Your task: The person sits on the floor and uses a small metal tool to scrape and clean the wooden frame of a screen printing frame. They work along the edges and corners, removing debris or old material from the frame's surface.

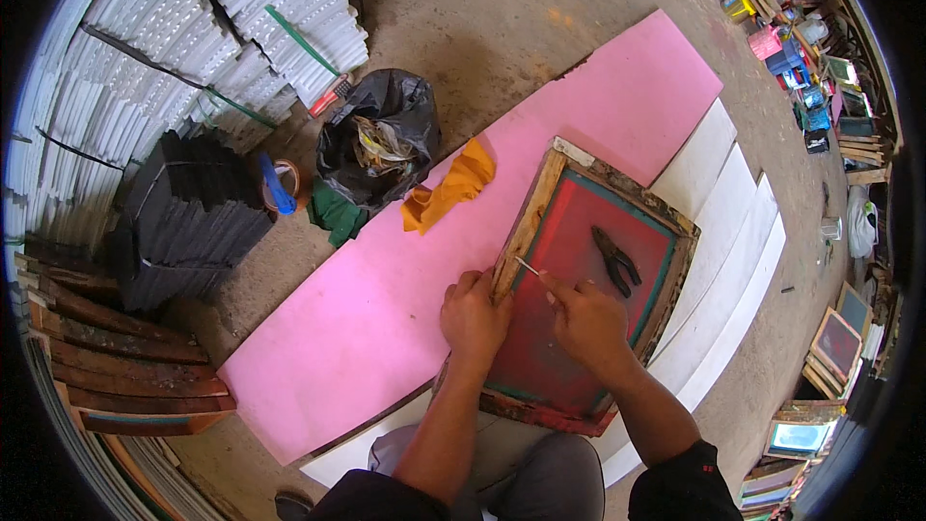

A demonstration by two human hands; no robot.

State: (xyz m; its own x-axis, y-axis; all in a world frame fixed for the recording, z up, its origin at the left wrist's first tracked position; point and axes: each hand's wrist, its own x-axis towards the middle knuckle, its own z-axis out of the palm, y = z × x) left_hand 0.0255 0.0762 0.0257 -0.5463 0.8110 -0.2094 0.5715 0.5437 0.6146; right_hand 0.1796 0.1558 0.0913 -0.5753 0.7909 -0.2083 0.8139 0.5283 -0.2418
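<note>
The wooden frame point(543, 195) rests partly on the pink board point(357, 333), its near end close to the person's knees and its right side over the white sheets point(728, 232). The left hand point(476, 320) has its fingers curled closed around the frame's left rail. The right hand point(590, 328) is closed on a slim metal tool point(528, 266), forefinger laid along it, with the tip at that rail's inner edge.

The work looks unfinished: the reddish mesh point(576, 246) spans the frame, and its blue-green border shows no obvious loose part on the far and right sides. Judging by the tool's place, the left rail is the part in hand; how much of it has been dealt with cannot be told. Pliers point(612, 256) lie unheld on the mesh (handles toward the near side).

The right hand hides the tool's handle, the left hand and forearm cover the rail's near part, and whatever the tip touches is too small to make out.
</note>
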